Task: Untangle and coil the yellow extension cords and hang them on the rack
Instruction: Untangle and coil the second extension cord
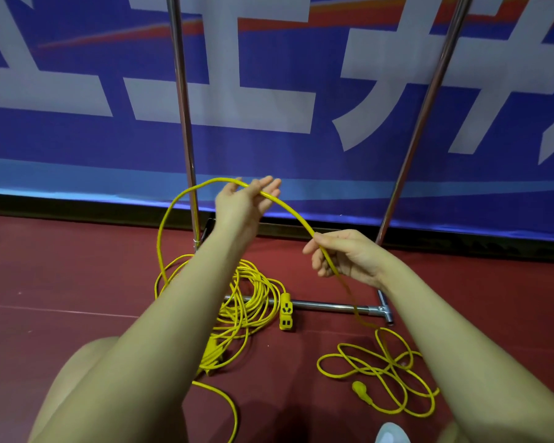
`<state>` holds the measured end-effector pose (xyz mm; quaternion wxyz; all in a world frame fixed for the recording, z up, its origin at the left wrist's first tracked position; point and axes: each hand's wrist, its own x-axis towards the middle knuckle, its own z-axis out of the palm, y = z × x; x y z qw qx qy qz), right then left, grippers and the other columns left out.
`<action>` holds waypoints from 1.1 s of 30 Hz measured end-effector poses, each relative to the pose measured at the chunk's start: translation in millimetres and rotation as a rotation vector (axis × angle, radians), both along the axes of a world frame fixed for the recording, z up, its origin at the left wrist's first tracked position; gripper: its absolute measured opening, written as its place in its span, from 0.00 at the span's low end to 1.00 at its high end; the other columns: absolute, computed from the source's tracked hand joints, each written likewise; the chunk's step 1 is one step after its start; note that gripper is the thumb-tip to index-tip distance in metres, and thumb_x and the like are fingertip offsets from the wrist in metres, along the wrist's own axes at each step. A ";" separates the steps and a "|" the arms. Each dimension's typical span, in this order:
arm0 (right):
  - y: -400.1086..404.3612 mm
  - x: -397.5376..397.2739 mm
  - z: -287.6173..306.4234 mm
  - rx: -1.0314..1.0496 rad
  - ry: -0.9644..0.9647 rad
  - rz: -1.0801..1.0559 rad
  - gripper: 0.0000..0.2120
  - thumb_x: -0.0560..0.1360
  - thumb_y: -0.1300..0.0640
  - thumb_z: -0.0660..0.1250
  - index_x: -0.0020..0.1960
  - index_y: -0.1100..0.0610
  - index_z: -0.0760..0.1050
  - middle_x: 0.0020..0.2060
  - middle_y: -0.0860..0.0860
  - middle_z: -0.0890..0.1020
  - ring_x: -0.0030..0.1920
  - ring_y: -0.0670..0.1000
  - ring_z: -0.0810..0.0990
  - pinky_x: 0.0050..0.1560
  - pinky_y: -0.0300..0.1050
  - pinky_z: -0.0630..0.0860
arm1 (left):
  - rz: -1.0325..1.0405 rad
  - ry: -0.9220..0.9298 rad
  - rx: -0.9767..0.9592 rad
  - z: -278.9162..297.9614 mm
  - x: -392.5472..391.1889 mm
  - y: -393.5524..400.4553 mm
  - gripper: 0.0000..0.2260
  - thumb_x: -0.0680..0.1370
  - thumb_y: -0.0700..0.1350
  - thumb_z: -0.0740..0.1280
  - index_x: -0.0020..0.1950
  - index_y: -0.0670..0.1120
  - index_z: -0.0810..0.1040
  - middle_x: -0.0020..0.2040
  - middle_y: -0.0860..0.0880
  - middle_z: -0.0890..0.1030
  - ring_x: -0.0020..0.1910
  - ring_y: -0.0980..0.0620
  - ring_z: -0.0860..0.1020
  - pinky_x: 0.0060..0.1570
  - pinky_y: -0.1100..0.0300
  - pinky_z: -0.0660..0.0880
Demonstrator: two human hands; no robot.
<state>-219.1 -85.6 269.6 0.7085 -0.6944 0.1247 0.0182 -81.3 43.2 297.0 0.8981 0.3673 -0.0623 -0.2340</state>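
You are holding a length of yellow extension cord (288, 208) up between both hands, so that it is arching in a smooth curve in front of the blue banner (269, 148). Your left hand (243, 203) is raised with its palm turned up and its fingers straight and spread, the cord lying across them rather than being squeezed, so that grip is standing apart. Your right hand (339, 254) is lower and nearer to you, its fingers and thumb curling round the same cord, so that grip is clamped on it. From the left hand the cord is looping down to a loose, tangled heap of yellow coils (247, 302) lying on the red floor (61, 282) by the base of the rack (327, 304), with a yellow socket block (286, 311) resting just beside the heap and touching the rack's low chrome bar. From the right hand the cord is dropping to a second, flatter scatter of loops (381, 369) on the floor to your right, where a yellow plug (362, 390) is lying among them. The rack's two chrome uprights are rising behind your hands
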 end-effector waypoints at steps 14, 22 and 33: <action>8.5 9.5 4.4 -0.009 -0.048 0.014 0.11 0.79 0.58 0.58 0.48 0.63 0.78 0.31 0.55 0.83 0.29 0.49 0.81 0.31 0.37 0.77 | -0.114 -0.172 0.194 -6.0 -26.1 -13.2 0.24 0.78 0.29 0.60 0.72 0.38 0.56 0.47 0.41 0.80 0.41 0.48 0.82 0.45 0.58 0.80; -3.9 -0.3 -6.3 -0.019 0.014 0.028 0.12 0.79 0.60 0.58 0.46 0.63 0.78 0.32 0.55 0.83 0.31 0.50 0.82 0.34 0.38 0.77 | 0.103 0.008 0.054 -4.8 2.9 -1.0 0.29 0.78 0.27 0.57 0.76 0.37 0.49 0.57 0.33 0.76 0.50 0.41 0.79 0.48 0.55 0.79; 3.8 4.3 -2.1 0.022 -0.047 -0.057 0.10 0.79 0.61 0.58 0.47 0.64 0.77 0.30 0.54 0.82 0.27 0.48 0.81 0.28 0.36 0.76 | -0.120 -0.097 0.187 -2.4 -25.0 -12.4 0.21 0.78 0.31 0.61 0.68 0.41 0.60 0.47 0.41 0.79 0.36 0.49 0.82 0.38 0.59 0.81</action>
